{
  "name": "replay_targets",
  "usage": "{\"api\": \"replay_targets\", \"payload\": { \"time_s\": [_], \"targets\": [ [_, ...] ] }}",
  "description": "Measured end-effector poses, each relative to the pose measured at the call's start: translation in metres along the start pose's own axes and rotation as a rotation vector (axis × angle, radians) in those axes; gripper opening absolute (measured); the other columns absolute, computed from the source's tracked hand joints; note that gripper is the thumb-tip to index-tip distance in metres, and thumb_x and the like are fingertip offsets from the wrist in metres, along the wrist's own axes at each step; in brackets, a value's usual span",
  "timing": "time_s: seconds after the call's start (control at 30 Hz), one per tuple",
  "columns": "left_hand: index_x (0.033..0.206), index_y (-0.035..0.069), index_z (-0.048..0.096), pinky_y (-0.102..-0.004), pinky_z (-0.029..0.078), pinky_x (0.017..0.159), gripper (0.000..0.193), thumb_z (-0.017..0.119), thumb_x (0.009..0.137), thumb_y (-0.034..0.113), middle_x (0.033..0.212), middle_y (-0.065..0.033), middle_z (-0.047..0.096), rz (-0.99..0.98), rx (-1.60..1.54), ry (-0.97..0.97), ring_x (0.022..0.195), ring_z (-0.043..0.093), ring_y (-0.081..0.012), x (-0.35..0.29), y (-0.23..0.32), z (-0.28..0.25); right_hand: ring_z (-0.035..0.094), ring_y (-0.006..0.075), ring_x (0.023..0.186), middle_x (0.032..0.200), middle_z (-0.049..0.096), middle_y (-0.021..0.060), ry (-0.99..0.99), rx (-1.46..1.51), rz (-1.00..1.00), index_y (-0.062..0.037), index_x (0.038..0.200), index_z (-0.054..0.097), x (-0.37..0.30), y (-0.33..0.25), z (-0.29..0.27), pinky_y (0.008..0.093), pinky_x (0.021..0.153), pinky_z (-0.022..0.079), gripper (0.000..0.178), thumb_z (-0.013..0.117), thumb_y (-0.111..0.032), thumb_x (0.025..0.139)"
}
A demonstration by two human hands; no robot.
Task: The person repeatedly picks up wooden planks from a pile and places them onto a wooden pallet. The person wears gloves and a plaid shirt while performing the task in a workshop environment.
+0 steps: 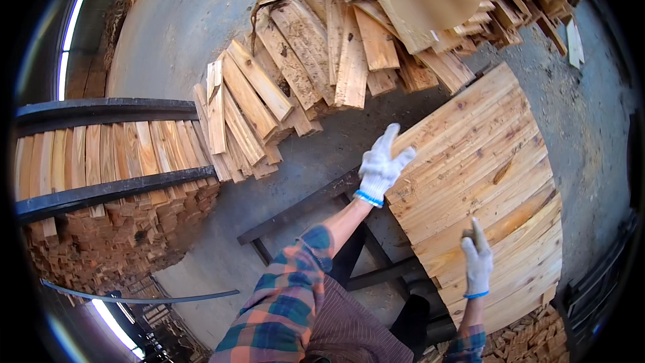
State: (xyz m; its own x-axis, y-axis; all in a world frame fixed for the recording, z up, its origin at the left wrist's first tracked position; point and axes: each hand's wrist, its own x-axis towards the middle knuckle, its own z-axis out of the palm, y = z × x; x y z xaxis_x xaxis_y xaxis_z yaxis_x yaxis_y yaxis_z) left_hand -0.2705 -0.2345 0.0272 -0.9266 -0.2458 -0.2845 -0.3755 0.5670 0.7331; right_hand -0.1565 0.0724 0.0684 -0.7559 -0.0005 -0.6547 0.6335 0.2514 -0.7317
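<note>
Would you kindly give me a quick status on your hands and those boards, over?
Left hand open by the edge of the laid-out boards. Right hand over them, nothing seen in its grip. Nearby clutter: loose planks heaped beyond.

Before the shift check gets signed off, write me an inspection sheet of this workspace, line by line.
Surface: grey floor, scattered with wood bits.
Job's things: pale planks laid side by side in a broad layer; crumbs and a dark mark on top.
Clutter: loose boards in an uneven heap beyond the left hand.
Hands: left hand, gloved, at the layer's left edge; right hand, gloved, over the planks; contact unclear.
Cables: nothing seen.
Surroundings: stacked boards at left with dark bars across them; dark frame near the person's legs.
</note>
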Motion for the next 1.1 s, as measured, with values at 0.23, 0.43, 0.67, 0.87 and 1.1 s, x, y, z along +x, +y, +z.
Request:
{"api": "replay_targets", "payload": {
  "time_s": [0.23, 0.43, 0.67, 0.87, 1.1],
  "targets": [
    [0.148, 0.003, 0.034, -0.0466, 0.042, 0.105, 0.097, 0.079, 0.074, 0.047, 0.143, -0.0284, 0.047, -0.722, 0.617, 0.615, 0.126, 0.051, -0.0430, -0.044, -0.246, -0.282, 0.059, 0.0360, 0.119, 0.130, 0.060, 0.0179, -0.645, -0.478, -0.250, -0.0206, 0.152, 0.037, 0.068, -0.139, 0.301, 0.0429, 0.103, 0.046, 0.073, 0.070, -0.026, 0.087],
    [0.146, 0.008, 0.033, -0.0511, 0.049, 0.094, 0.096, 0.081, 0.071, 0.043, 0.136, -0.0242, 0.051, -0.782, 0.744, 0.555, 0.120, 0.055, -0.0437, 0.032, -0.340, -0.429, 0.056, 0.0388, 0.115, 0.133, 0.050, 0.0156, -0.437, -0.930, -0.846, -0.0142, 0.147, 0.028, 0.185, -0.201, 0.495, 0.0484, 0.089, 0.052, 0.079, 0.070, -0.036, 0.084],
    [0.144, 0.001, 0.030, -0.0534, 0.049, 0.088, 0.098, 0.080, 0.069, 0.040, 0.114, -0.0291, 0.058, -0.829, 0.740, 0.539, 0.106, 0.059, -0.0458, 0.059, -0.353, -0.375, 0.065, 0.0415, 0.107, 0.137, 0.050, 0.0236, -0.351, -1.110, -0.288, -0.0129, 0.153, 0.014, 0.221, -0.218, 0.588, 0.0497, 0.084, 0.054, 0.104, 0.080, -0.039, 0.077],
    [0.142, 0.007, 0.040, -0.0538, 0.046, 0.093, 0.080, 0.077, 0.077, 0.036, 0.122, -0.0263, 0.057, -0.786, 0.588, 0.449, 0.111, 0.056, -0.0466, 0.047, -0.324, -0.336, 0.068, 0.0336, 0.105, 0.116, 0.069, 0.0168, -0.511, -1.038, -0.222, -0.0110, 0.142, 0.042, 0.230, -0.233, 0.588, 0.0489, 0.084, 0.052, 0.080, 0.080, -0.030, 0.073],
    [0.141, 0.006, 0.044, -0.0510, 0.048, 0.094, 0.073, 0.075, 0.080, 0.030, 0.127, -0.0268, 0.057, -0.883, 0.374, 0.884, 0.112, 0.057, -0.0467, 0.000, -0.323, -0.327, 0.068, 0.0252, 0.103, 0.120, 0.068, 0.0194, -0.771, 0.005, -0.007, 0.0049, 0.133, 0.055, 0.205, -0.225, 0.537, 0.0356, 0.089, 0.055, 0.056, 0.072, -0.008, 0.081]
  ]
}}
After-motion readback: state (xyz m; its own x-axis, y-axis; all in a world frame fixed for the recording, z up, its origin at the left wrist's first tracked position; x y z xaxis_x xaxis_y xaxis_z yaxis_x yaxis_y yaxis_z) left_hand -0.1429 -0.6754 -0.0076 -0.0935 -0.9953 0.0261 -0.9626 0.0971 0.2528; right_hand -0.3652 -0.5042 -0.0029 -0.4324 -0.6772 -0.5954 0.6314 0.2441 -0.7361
